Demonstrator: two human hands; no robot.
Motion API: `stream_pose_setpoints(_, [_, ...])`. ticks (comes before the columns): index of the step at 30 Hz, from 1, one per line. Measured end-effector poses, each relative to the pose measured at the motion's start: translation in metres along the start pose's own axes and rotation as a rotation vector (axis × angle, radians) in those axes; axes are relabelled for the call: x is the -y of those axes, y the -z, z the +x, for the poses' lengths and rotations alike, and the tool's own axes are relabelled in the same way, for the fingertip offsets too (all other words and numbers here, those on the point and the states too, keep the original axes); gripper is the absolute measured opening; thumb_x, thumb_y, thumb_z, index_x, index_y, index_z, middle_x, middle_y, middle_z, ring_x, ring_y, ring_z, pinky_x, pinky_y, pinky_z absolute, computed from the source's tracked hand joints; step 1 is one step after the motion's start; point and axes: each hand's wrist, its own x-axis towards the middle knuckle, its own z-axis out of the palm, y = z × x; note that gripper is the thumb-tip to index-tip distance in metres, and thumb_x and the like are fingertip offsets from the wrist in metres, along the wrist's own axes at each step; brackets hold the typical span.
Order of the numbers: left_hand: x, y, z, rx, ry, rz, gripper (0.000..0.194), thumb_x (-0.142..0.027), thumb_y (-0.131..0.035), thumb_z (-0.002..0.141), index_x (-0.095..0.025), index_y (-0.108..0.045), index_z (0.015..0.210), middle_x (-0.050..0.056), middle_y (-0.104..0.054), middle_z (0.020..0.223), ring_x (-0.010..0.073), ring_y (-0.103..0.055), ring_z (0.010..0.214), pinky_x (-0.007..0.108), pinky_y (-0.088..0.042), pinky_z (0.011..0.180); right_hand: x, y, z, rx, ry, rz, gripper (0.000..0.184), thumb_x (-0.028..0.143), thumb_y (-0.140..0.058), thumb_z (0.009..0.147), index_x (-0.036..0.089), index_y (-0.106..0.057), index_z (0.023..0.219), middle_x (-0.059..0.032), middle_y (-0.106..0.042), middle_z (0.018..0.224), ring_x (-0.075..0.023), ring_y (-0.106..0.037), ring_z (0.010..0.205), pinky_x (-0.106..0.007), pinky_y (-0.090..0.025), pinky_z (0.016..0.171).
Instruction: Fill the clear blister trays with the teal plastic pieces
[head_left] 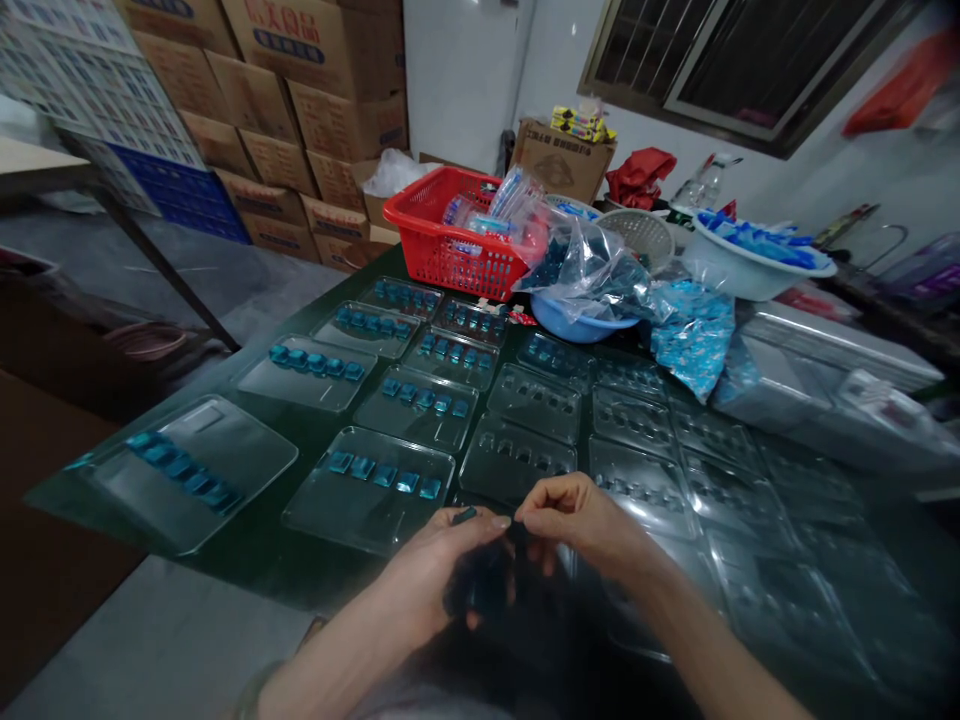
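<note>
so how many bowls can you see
2: a blue bowl under the plastic bag, and a white bowl of blue pieces at right; more may hide behind the bag.

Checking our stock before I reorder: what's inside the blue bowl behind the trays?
A clear plastic bag of dark blue pieces sits on the blue bowl, draped over its rim. The bag hides the bowl's inside, so its bottom can't be seen.

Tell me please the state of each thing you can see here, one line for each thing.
left hand: shut on a small teal piece
right hand: fingers curled, nothing visibly held
nearest clear plastic tray: five teal pieces in a row
next clear plastic tray: hollows without pieces
red basket: holding plastic packets
white bowl: holding blue items
blue bowl: partly under a clear plastic bag
</note>
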Motion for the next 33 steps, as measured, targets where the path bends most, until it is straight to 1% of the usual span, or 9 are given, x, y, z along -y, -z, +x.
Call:
stream_pose_setpoints(8, [0.001,-0.002,0.001,0.03,0.01,-0.006,0.02,-0.033,-0.054,0.071,-0.015,-0.061,0.067,0.005,-0.061,0.051,0.0129,-0.053,0.04,0.018,-0.033,0.03,-0.002,0.004,-0.001,0.052,-0.041,0.025,0.016,0.027,-0.064,0.068,0.012,-0.059,0.071,0.0011,-0.06,0.056,-0.0082,-0.056,0.045,-0.018,-0.045,0.042])
stream_pose_setpoints(12, [0.001,-0.003,0.001,0.056,0.011,-0.002,0.02,-0.032,-0.054,0.071,-0.014,-0.061,0.068,0.007,-0.064,0.062,0.014,-0.056,0.044,0.017,-0.032,0.028,-0.007,0.006,-0.002,0.104,-0.074,0.07,0.017,0.028,-0.06,0.07,0.012,-0.058,0.071,0.0011,-0.059,0.055,-0.009,-0.056,0.046,-0.019,-0.045,0.042])
stream_pose_setpoints(14, [0.002,-0.001,0.001,0.046,0.002,0.009,0.019,-0.032,-0.054,0.071,-0.014,-0.06,0.069,0.007,-0.064,0.064,0.0145,-0.057,0.046,0.016,-0.031,0.028,-0.007,0.003,-0.004,0.1,-0.071,0.04,0.017,0.029,-0.06,0.071,0.012,-0.057,0.07,0.0016,-0.057,0.054,-0.0093,-0.055,0.046,-0.02,-0.045,0.042])
stream_pose_setpoints(17, [0.005,0.001,0.003,-0.001,-0.003,0.012,0.018,-0.033,-0.055,0.071,-0.015,-0.059,0.071,0.004,-0.062,0.059,0.0141,-0.056,0.045,0.017,-0.032,0.029,-0.001,-0.007,-0.009,-0.026,-0.021,-0.14,0.013,0.027,-0.054,0.074,0.014,-0.056,0.072,0.0032,-0.055,0.054,-0.0084,-0.053,0.046,-0.019,-0.043,0.042])
stream_pose_setpoints(20, [0.009,0.001,0.005,-0.063,0.007,-0.001,0.018,-0.033,-0.058,0.068,-0.015,-0.058,0.071,0.002,-0.059,0.052,0.0139,-0.054,0.042,0.018,-0.033,0.029,0.007,-0.02,-0.016,-0.214,0.085,-0.437,0.011,0.02,-0.048,0.076,0.016,-0.055,0.07,0.0041,-0.052,0.055,-0.0067,-0.048,0.047,-0.016,-0.036,0.041])
stream_pose_setpoints(22, [0.011,0.0,0.006,-0.064,0.012,-0.017,0.017,-0.032,-0.06,0.067,-0.015,-0.058,0.069,0.001,-0.057,0.049,0.0141,-0.054,0.041,0.019,-0.032,0.028,0.011,-0.027,-0.02,-0.286,0.139,-0.603,0.013,0.016,-0.046,0.076,0.016,-0.055,0.067,0.0046,-0.051,0.055,-0.0064,-0.046,0.048,-0.016,-0.033,0.042])
stream_pose_setpoints(27, [0.014,-0.002,0.004,-0.035,0.003,-0.053,0.017,-0.031,-0.06,0.067,-0.015,-0.057,0.069,0.002,-0.058,0.052,0.017,-0.058,0.045,0.018,-0.031,0.027,0.016,-0.039,-0.029,-0.347,0.207,-0.786,0.014,0.013,-0.043,0.077,0.018,-0.052,0.067,0.0054,-0.049,0.053,-0.0068,-0.045,0.048,-0.018,-0.031,0.043])
stream_pose_setpoints(30, [0.015,-0.001,0.002,-0.095,-0.009,-0.046,0.019,-0.031,-0.061,0.066,-0.015,-0.057,0.076,0.002,-0.059,0.052,0.018,-0.059,0.045,0.019,-0.033,0.026,0.016,-0.044,-0.03,-0.368,0.225,-0.858,0.015,0.012,-0.042,0.077,0.018,-0.049,0.066,0.0053,-0.048,0.054,-0.0069,-0.044,0.048,-0.018,-0.031,0.045])
stream_pose_setpoints(33, [0.015,-0.001,0.001,-0.167,-0.007,-0.042,0.022,-0.03,-0.063,0.063,-0.017,-0.056,0.079,0.0,-0.059,0.052,0.0171,-0.058,0.043,0.02,-0.035,0.027,0.015,-0.048,-0.029,-0.424,0.242,-1.001,0.014,0.01,-0.043,0.075,0.018,-0.048,0.065,0.0042,-0.049,0.057,-0.0082,-0.046,0.051,-0.02,-0.032,0.049])
